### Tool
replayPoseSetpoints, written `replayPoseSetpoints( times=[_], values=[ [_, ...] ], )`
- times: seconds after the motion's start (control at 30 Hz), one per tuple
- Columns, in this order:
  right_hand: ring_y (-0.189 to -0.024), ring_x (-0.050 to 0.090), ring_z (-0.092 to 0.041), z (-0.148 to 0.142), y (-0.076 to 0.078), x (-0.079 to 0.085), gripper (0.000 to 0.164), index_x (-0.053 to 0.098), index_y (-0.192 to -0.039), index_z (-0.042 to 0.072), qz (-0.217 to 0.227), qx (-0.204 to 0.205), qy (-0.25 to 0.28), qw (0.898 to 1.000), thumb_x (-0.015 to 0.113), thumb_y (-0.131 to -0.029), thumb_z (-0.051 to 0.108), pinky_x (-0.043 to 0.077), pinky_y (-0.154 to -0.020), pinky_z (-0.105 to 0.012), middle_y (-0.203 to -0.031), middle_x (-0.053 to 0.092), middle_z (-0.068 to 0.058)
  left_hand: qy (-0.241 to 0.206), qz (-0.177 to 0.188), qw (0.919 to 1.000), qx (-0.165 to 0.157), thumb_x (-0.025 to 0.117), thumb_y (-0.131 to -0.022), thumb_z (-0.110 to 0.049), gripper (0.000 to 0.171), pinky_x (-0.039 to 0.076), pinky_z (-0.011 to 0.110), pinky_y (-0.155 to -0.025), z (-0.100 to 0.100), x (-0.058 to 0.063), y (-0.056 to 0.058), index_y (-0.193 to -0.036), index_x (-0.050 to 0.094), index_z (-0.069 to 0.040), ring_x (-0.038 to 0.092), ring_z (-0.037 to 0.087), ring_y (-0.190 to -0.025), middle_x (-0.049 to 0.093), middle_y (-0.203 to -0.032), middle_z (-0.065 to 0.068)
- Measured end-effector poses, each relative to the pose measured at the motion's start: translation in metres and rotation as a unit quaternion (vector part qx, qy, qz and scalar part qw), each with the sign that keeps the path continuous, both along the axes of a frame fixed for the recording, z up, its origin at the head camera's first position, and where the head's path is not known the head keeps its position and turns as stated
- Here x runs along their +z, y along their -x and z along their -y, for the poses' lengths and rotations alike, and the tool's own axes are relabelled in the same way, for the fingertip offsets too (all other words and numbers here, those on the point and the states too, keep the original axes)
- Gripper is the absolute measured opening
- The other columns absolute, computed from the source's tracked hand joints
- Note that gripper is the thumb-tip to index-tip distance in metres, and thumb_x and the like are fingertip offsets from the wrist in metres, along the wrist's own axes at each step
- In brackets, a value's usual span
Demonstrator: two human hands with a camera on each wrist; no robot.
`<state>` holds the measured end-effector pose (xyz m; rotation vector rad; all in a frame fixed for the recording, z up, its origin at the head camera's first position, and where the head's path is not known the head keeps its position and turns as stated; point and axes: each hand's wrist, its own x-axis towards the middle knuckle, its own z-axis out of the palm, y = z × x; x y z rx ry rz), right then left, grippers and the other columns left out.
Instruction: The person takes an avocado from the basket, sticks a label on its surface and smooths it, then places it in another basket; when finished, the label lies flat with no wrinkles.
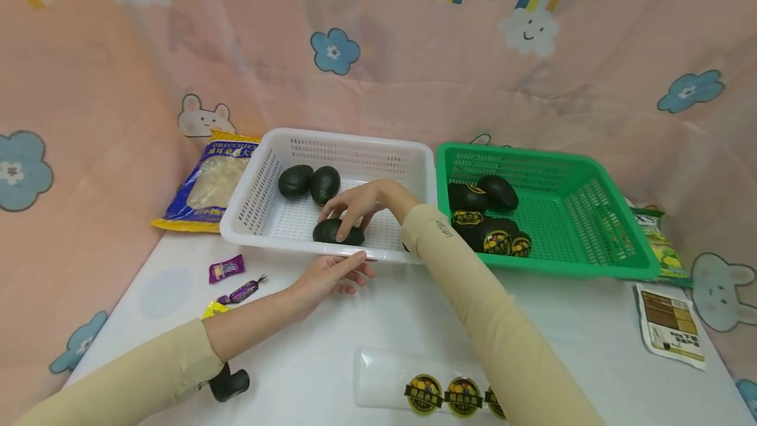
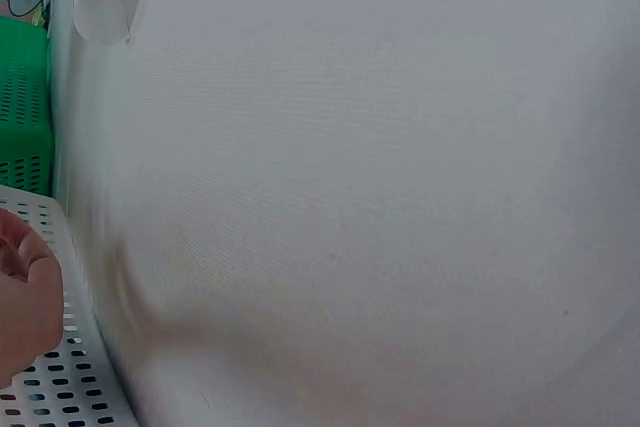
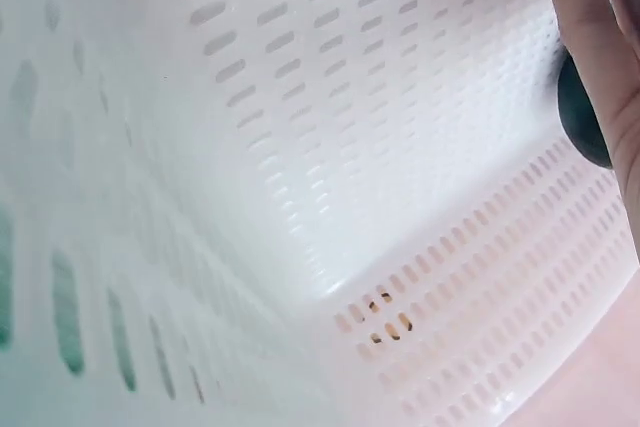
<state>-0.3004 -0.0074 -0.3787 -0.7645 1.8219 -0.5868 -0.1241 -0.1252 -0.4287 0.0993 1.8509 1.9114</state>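
Observation:
Inside the white basket (image 1: 434, 176), my right hand (image 1: 355, 206) reaches down over a dark green avocado (image 1: 331, 232) near the front wall, fingers and thumb curled around it. Two more avocados (image 1: 296, 181) lie together at the basket's left. My left hand (image 1: 322, 281) is just outside the front wall, thumb close to the rim and fingers loosely extended, holding nothing. In the right wrist view the fingers (image 3: 600, 47) partly cover a dark avocado (image 3: 583, 117). Only part of the left hand (image 2: 30, 307) shows in the left wrist view, beside the basket.
A green basket (image 1: 603, 268) at right holds several avocados (image 1: 498, 192), some with black-and-gold stickers. A sticker roll (image 1: 384, 377) lies in front. Wrapped candies (image 1: 227, 269) and a pasta bag (image 1: 207, 183) are left; snack packs (image 1: 671, 324) lie far right.

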Motion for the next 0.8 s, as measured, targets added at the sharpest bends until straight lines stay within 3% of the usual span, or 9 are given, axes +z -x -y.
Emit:
replayPoseSetpoints(
  times=[0.17,0.33,0.47,0.63,0.8],
  values=[
    [-0.124,0.047,-0.02,-0.008,-0.001,0.015,0.06,0.054,-0.132,0.028,-0.028,0.01,0.006,1.0,0.082,-0.079,0.026,0.052,-0.089,-0.037,-0.14,0.041,0.0,-0.002,-0.002,1.0,-0.007,0.052,-0.101,-0.039,0.053,0.052,0.029,-0.079,-0.002,0.0,0.001,-0.126,0.058,0.008,0.061,0.014,-0.087,0.07,-0.098,-0.001],
    [-0.119,0.053,-0.02,-0.028,-0.007,0.056,0.061,0.051,-0.136,0.025,-0.05,0.036,0.045,0.997,0.079,-0.082,0.027,0.051,-0.089,-0.038,-0.137,0.044,-0.001,0.002,0.004,1.0,0.003,0.053,-0.101,-0.039,0.054,0.052,0.029,-0.078,-0.004,-0.001,0.002,-0.126,0.059,0.007,0.061,0.015,-0.087,0.07,-0.097,-0.001],
    [-0.121,0.05,-0.017,-0.057,-0.017,0.088,0.059,0.051,-0.137,0.022,-0.088,0.073,0.096,0.989,0.077,-0.085,0.028,0.047,-0.095,-0.036,-0.135,0.049,0.001,0.007,0.007,0.9999,0.007,0.053,-0.1,-0.041,0.055,0.052,0.03,-0.08,-0.004,0.0,0.003,-0.124,0.06,0.007,0.061,0.014,-0.087,0.07,-0.097,0.001],
    [-0.123,0.045,-0.017,-0.106,-0.045,0.111,0.059,0.05,-0.138,0.021,-0.123,0.089,0.113,0.982,0.076,-0.086,0.029,0.046,-0.097,-0.035,-0.134,0.051,0.006,0.008,0.0,1.0,0.005,0.052,-0.1,-0.041,0.054,0.051,0.033,-0.084,-0.002,0.002,0.001,-0.127,0.059,0.006,0.061,0.014,-0.091,0.069,-0.101,0.001],
    [-0.12,0.046,-0.018,-0.157,-0.087,0.106,0.06,0.05,-0.137,0.024,-0.112,0.072,0.103,0.986,0.078,-0.085,0.027,0.053,-0.088,-0.036,-0.13,0.052,0.007,0.01,0.007,0.9998,0.017,0.054,-0.099,-0.042,0.054,0.052,0.032,-0.083,-0.002,0.002,-0.001,-0.123,0.062,0.005,0.062,0.016,-0.092,0.07,-0.102,0.002]
  ],
)
